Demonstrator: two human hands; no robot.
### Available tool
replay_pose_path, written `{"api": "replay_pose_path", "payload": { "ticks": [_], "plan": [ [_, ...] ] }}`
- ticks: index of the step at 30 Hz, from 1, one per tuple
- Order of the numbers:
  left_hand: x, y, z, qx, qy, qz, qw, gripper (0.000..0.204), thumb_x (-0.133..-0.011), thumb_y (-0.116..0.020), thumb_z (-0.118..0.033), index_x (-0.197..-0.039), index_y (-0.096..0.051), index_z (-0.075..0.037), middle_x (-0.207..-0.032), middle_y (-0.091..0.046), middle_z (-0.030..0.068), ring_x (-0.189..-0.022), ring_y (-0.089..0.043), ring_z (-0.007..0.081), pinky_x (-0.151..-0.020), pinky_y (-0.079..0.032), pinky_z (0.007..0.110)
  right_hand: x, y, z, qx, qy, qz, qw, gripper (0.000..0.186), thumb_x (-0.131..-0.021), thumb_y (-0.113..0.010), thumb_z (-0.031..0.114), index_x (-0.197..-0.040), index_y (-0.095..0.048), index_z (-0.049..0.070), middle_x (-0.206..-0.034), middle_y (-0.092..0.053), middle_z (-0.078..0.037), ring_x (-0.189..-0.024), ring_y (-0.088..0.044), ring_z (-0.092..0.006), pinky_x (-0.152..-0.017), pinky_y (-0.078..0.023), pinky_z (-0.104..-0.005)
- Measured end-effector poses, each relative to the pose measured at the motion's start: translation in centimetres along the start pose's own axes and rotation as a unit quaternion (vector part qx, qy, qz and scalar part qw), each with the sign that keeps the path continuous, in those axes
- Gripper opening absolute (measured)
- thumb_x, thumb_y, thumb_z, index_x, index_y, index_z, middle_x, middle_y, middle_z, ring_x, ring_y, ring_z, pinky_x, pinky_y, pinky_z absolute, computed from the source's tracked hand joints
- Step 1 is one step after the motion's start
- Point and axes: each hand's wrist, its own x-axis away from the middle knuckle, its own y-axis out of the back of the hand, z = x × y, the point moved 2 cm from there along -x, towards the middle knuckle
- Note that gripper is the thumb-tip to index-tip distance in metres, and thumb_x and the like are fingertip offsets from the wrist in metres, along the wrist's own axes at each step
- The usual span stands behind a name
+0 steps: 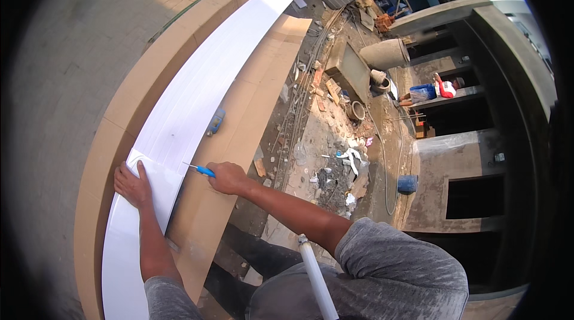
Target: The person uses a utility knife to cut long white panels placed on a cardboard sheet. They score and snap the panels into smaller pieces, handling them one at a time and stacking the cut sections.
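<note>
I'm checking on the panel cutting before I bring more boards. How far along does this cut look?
Done: a short white piece already lies squared across the long white panel on the cardboard. In hand: the left hand presses that piece flat while the right hand holds a blue-handled knife at its edge. Left: most of the panel looks uncut.

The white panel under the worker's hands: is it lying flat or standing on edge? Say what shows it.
Lying flat. The white panel rests broad face up on brown cardboard; the left hand presses down on it.
</note>
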Motion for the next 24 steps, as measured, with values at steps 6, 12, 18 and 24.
{"api": "replay_pose_path", "payload": {
  "ticks": [6,12,18,24],
  "plan": [
    [1.4,0.7,-0.3,0.081,-0.060,0.032,0.994,0.060,-0.110,-0.065,-0.040,-0.156,-0.056,-0.001,-0.155,-0.054,0.0236,-0.146,-0.050,0.0414,-0.124,-0.040,0.054,-5.1,-11.7,2.7,-0.285,-0.034,-0.188,0.939,0.038,-0.103,-0.068,0.024,-0.135,-0.064,0.005,-0.123,-0.065,-0.025,-0.116,-0.067,-0.0469,-0.101,-0.054,-0.0540],
    [6.3,4.5,0.5,0.152,-0.067,0.136,0.977,0.056,-0.109,-0.068,-0.031,-0.151,-0.059,0.004,-0.163,-0.048,0.0282,-0.152,-0.045,0.0442,-0.127,-0.038,0.054,-1.4,-11.4,1.2,-0.332,-0.092,-0.114,0.932,0.033,-0.098,-0.078,0.033,-0.114,-0.072,0.006,-0.142,-0.056,-0.026,-0.126,-0.065,-0.0461,-0.105,-0.054,-0.0545],
    [12.3,11.3,3.9,0.069,0.054,0.186,0.979,0.071,-0.099,-0.075,-0.039,-0.158,-0.054,-0.006,-0.166,-0.049,0.0196,-0.158,-0.038,0.0365,-0.130,-0.023,0.067,1.8,-12.3,-1.0,-0.208,-0.071,-0.164,0.962,0.033,-0.104,-0.071,0.028,-0.132,-0.069,0.011,-0.117,-0.075,-0.022,-0.110,-0.070,-0.0442,-0.095,-0.055,-0.0559],
    [16.7,16.7,15.6,-0.015,0.115,0.148,0.982,0.063,-0.102,-0.071,-0.051,-0.147,-0.065,-0.007,-0.147,-0.061,0.0177,-0.146,-0.050,0.0354,-0.124,-0.029,0.066,2.2,-10.4,-4.2,-0.191,-0.055,-0.084,0.976,0.036,-0.098,-0.079,0.039,-0.115,-0.075,0.008,-0.097,-0.078,-0.019,-0.094,-0.076,-0.0406,-0.088,-0.057,-0.0524]
  ]
}}
